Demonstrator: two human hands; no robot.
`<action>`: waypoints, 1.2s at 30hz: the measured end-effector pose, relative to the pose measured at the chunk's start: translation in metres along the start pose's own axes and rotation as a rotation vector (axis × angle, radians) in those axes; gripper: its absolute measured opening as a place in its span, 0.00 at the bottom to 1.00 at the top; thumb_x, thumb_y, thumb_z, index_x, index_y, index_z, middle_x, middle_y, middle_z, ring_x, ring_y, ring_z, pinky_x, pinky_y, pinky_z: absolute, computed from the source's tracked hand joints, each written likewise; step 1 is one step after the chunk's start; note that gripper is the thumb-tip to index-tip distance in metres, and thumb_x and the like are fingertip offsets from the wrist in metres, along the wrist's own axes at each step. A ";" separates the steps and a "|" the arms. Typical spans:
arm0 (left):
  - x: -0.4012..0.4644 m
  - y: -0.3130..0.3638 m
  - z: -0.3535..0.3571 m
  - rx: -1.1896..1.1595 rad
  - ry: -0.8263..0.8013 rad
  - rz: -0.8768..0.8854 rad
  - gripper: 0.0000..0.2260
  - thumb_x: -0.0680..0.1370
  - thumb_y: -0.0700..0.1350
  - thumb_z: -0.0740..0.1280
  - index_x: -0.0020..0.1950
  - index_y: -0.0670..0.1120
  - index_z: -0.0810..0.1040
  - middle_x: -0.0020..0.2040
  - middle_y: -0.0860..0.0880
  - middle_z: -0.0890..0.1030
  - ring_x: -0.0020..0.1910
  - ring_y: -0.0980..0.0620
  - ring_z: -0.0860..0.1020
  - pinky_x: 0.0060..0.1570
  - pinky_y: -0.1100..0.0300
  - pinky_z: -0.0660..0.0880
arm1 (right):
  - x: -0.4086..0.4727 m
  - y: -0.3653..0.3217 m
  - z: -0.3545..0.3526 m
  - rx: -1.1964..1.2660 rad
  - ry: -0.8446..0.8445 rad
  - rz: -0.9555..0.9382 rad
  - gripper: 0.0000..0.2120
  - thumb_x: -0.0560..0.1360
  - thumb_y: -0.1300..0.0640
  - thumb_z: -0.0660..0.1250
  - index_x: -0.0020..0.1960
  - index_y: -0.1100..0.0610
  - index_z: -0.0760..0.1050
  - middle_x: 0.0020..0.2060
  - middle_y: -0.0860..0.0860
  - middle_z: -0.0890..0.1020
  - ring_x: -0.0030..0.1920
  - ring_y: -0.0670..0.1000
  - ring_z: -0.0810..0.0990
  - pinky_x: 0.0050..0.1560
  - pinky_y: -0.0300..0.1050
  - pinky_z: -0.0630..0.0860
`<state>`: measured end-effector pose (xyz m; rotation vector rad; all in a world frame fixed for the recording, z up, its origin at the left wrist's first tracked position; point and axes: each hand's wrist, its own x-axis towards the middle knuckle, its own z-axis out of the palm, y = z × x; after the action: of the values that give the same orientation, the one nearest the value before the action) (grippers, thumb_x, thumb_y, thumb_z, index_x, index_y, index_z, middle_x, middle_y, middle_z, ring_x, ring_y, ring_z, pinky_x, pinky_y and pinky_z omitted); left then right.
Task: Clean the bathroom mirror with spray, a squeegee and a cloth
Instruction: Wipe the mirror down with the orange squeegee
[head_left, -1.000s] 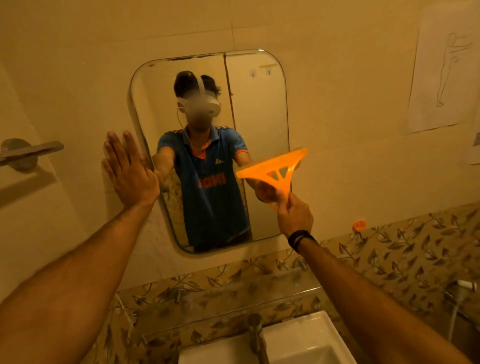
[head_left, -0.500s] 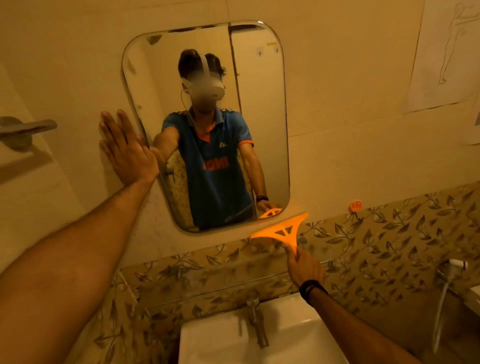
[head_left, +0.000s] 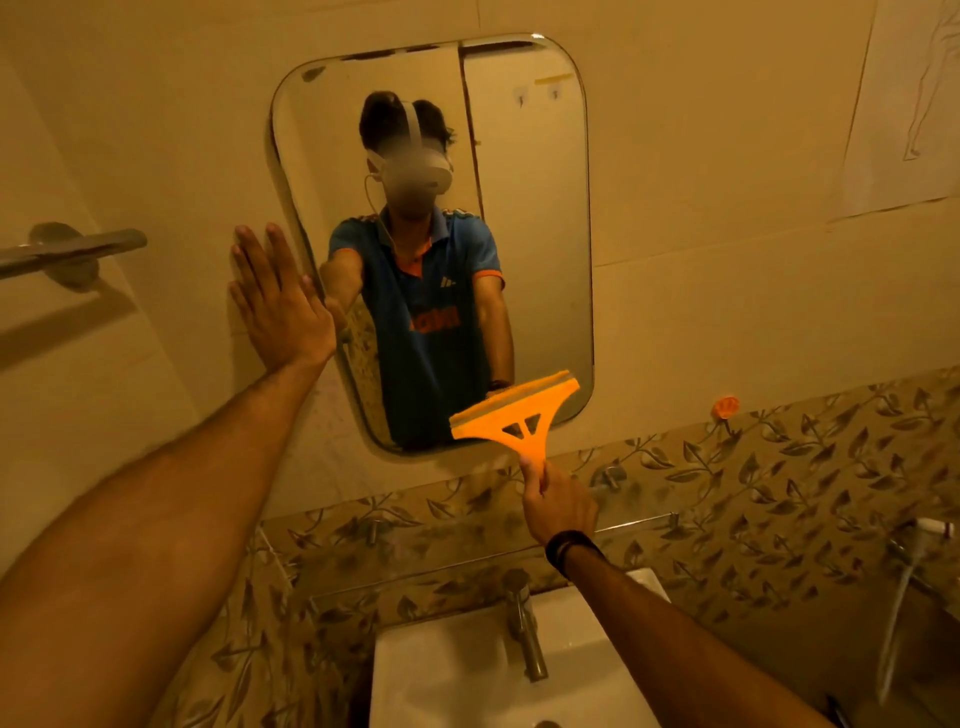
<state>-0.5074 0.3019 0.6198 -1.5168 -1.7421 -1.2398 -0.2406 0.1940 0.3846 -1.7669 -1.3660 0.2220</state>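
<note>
At the mirror's lower right corner, the squeegee blade lies slantwise across the glass; the right hand below grips its handle, the left hand presses flat, fingers straight, on the wall by its left edge.

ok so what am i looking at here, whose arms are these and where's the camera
The camera sits on a person's head, looking forward and down, so the two arms are theirs; the mirror reflects them wearing the headset. The left hand lies flat on the wall beside the mirror's left edge. The right hand grips the handle of an orange squeegee, whose blade is at the mirror's lower right corner. Below are a sink with a tap.
</note>
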 end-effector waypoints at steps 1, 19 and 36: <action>0.000 -0.001 0.000 0.002 -0.003 0.006 0.29 0.82 0.50 0.48 0.82 0.51 0.43 0.83 0.43 0.46 0.82 0.44 0.47 0.79 0.43 0.51 | -0.004 0.005 0.003 -0.007 -0.012 0.009 0.21 0.80 0.40 0.52 0.41 0.52 0.74 0.31 0.49 0.76 0.33 0.51 0.74 0.33 0.44 0.64; -0.011 -0.004 0.006 0.019 -0.026 0.008 0.29 0.82 0.52 0.48 0.82 0.51 0.44 0.83 0.43 0.47 0.82 0.44 0.47 0.78 0.41 0.53 | -0.029 -0.014 0.000 -0.210 -0.125 -0.486 0.23 0.78 0.34 0.47 0.47 0.48 0.73 0.31 0.47 0.76 0.29 0.49 0.74 0.29 0.44 0.70; -0.019 -0.005 0.012 0.016 0.001 -0.050 0.27 0.84 0.52 0.46 0.82 0.51 0.44 0.83 0.44 0.47 0.82 0.44 0.47 0.78 0.42 0.51 | 0.047 0.034 -0.046 -0.713 -0.233 -0.647 0.17 0.79 0.42 0.55 0.53 0.51 0.76 0.46 0.54 0.84 0.46 0.59 0.82 0.38 0.47 0.67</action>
<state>-0.5051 0.3028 0.5969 -1.4718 -1.7956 -1.2474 -0.1713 0.2099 0.4052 -1.7459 -2.3035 -0.4844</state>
